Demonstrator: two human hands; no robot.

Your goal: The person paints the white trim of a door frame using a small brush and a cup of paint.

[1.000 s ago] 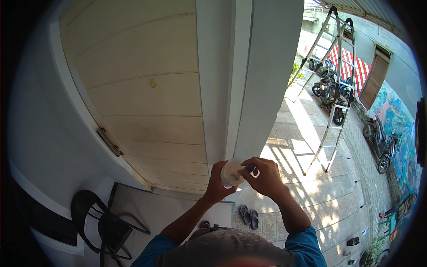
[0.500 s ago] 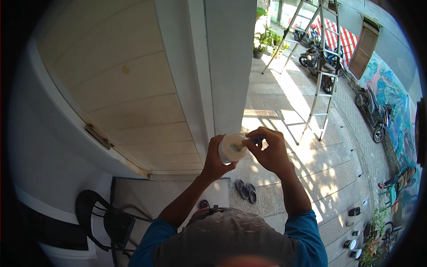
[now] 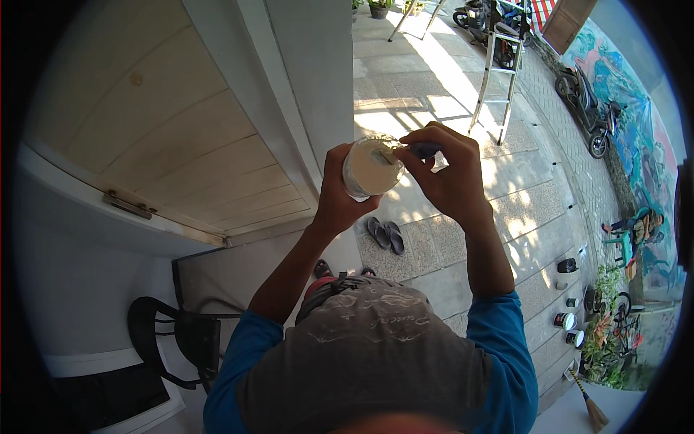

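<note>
My left hand [image 3: 338, 189] is wrapped around the side of a clear round tub [image 3: 352, 181]. Cream-coloured paint [image 3: 367, 172] shows inside it. Pinched in the fingers of my right hand [image 3: 454, 171] is a paintbrush [image 3: 425, 150] with a dark blue handle. Its tip dips into the tub near the right rim, and the bristles are partly hidden by the paint and my fingers. Both hands are held out in front of my chest, above the paving.
A cream panelled door [image 3: 181, 116] and grey post stand on the left, with a black chair [image 3: 191, 343] below. Dark sandals [image 3: 385, 235] lie on the paving. Further right are a metal ladder [image 3: 499, 79], motorbikes [image 3: 587, 108], paint pails [image 3: 565, 320], a broom [image 3: 594, 412] and a seated person [image 3: 643, 228].
My view has tilted down, so the surroundings sit higher and the broom has come into sight. The tub has tipped more toward me; the brush stays in it.
</note>
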